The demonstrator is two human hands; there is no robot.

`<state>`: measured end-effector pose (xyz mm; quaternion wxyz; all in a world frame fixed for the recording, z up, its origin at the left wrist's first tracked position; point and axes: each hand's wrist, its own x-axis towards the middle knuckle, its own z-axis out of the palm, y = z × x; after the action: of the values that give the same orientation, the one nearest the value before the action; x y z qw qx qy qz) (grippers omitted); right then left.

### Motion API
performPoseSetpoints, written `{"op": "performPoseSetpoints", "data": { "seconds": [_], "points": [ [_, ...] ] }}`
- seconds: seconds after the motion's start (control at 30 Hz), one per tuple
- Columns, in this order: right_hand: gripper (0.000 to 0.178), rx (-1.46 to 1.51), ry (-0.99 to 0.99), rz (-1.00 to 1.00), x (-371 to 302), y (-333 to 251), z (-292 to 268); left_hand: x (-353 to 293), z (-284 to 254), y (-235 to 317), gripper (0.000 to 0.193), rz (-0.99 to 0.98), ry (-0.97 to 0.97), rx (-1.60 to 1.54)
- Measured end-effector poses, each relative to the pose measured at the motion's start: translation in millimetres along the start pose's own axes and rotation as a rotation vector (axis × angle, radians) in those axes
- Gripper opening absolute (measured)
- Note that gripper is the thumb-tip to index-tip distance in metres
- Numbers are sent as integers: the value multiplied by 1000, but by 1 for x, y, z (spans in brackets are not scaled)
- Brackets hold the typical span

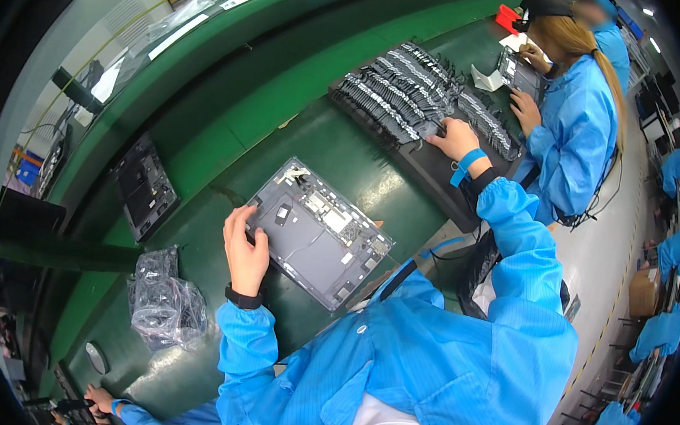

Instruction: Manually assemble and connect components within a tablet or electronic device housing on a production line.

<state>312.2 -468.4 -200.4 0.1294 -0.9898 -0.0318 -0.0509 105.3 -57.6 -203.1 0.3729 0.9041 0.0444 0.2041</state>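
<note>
On the green bench before me lies an opened laptop base (322, 231), dark grey, with its circuit board and loose cable ends showing. My left hand (246, 253) grips its left edge, thumb on top and fingers along the rim. My right hand (456, 139) reaches ahead to the right, over a black tray (431, 176) packed with rows of small dark cabled parts (397, 89). Its fingers are pinched together at the near end of these rows. What sits between the fingertips is hidden. Blue bands circle the right wrist; a black one circles the left.
Another laptop base (144, 185) leans at the left by the green shelf. Crumpled clear plastic bags (164, 298) lie nearer me. A co-worker in blue (573, 143) handles a similar base at the right. Another person's hand (100, 400) shows at lower left.
</note>
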Motion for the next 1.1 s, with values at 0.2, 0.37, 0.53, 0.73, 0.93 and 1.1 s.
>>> {"op": "performPoseSetpoints", "data": {
  "seconds": [0.2, 0.37, 0.53, 0.73, 0.93, 1.1],
  "points": [
    [39, 347, -64, 134, 8, 17, 13, -17, 1, 17, 35, -35, 44, -41],
    [22, 835, -185, 411, -9, 25, -12, -25, -1, 32, 27, -69, 90, -152],
    [22, 1161, -145, 254, -53, -9, -58, -28, 6, 45, 18, -97, 19, -345],
    [15, 998, -513, -289, -109, -114, -60, -39, 37, 75, 17, -393, -371, -1007],
    [18, 1093, -743, -274, -118, -156, -15, -44, 43, 68, 21, -416, -302, -1061],
    [20, 1132, -769, -239, -118, -172, 1, -43, 39, 64, 22, -515, -271, -1062]
  ]
}}
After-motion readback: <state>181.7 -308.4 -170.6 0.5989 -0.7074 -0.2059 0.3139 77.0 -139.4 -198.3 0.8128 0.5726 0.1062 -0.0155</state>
